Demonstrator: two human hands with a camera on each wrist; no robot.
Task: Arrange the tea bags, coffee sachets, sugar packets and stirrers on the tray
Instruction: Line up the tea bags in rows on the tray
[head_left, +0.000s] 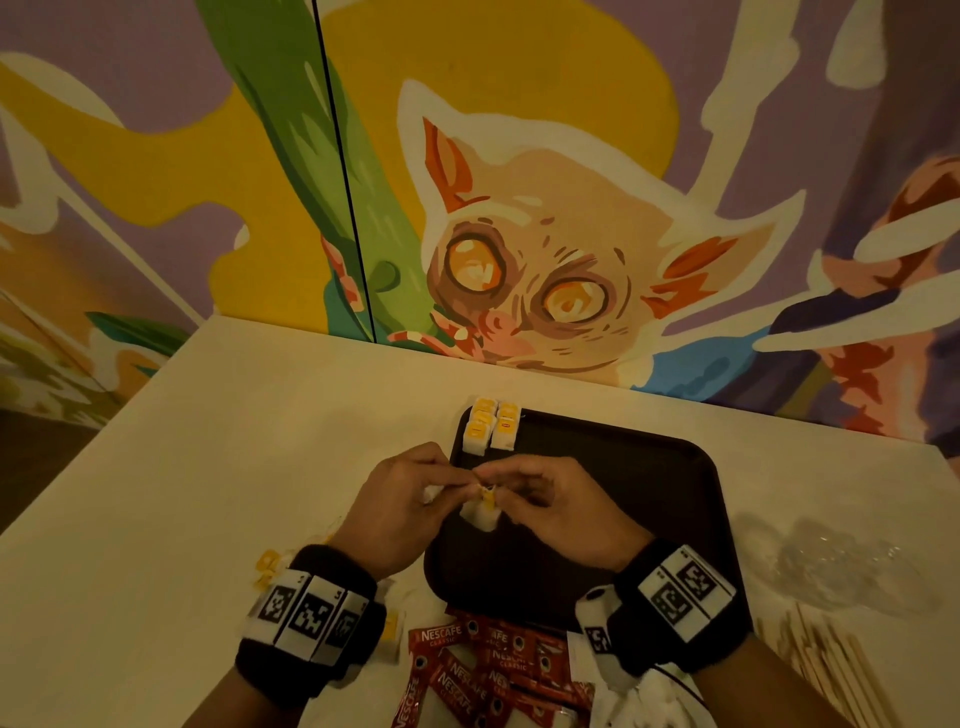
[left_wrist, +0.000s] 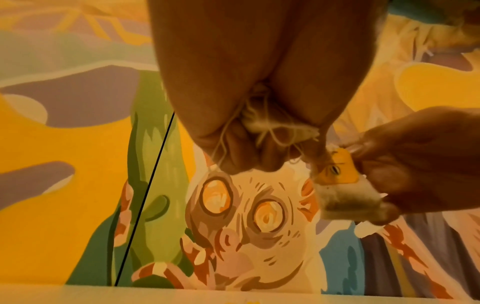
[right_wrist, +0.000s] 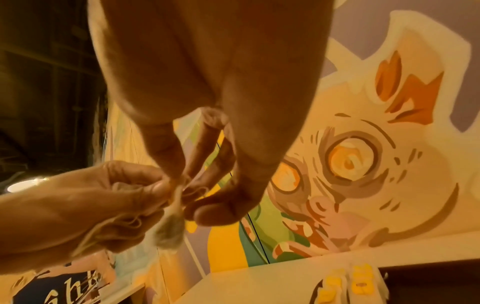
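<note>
Two hands meet above the near-left part of the dark tray (head_left: 623, 493), which lies on the pale table (head_left: 208, 467). The left hand (head_left: 400, 512) and the right hand (head_left: 561, 512) both have curled fingers pinching one tea bag (head_left: 483, 512) with a yellow tag, held in the air between them.

The head view alone shows the layout: a group of tea bags (head_left: 491, 426) lies at the tray's far-left corner, partly over its rim; red coffee sachets (head_left: 467, 670) lie scattered on the table just before the tray's near edge; wooden stirrers (head_left: 826, 660) lie on the table at the near right.

The left wrist view alone shows loose string bunched under the left hand's fingers (left_wrist: 241, 144), while the right hand (left_wrist: 415, 164) pinches the bag (left_wrist: 348, 197) by its tag and body.

The right wrist view shows the bag (right_wrist: 168, 230) hanging below the pinch, edge-on and blurred.

More tea bags at the left wrist are largely hidden by the wristband. White items under the right wrist are cut off and cannot be identified. A clear shape on the table at right is too faint to make out.
</note>
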